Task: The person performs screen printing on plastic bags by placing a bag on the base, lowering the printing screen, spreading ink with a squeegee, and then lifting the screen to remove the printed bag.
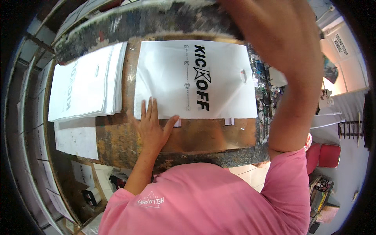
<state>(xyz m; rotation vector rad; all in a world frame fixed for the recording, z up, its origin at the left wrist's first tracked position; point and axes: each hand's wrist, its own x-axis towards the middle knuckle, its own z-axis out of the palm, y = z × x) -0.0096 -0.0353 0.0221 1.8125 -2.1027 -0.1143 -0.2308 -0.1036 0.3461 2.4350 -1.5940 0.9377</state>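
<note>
A white plastic bag (164,78) with black lettering, small icons and a punched handle slot lies flat on the wooden work board (203,135). My left hand (150,123) rests on its near left corner, fingers spread and pressed lightly down. High at the upper right, my right hand (266,29) is raised beside an ink-stained frame beam (156,23). Its fingers run past the top edge of the picture, so whether they grip the beam is hidden. Left of the bag sits a stack of similar printed white bags (86,84).
Under the stack, a pale sheet (76,139) sticks out over the board. Two small pale tabs (229,122) show at the bag's near edge. Shelving (33,129) lines the left side. A red chair (329,155) and a rack of items (321,192) stand to the right.
</note>
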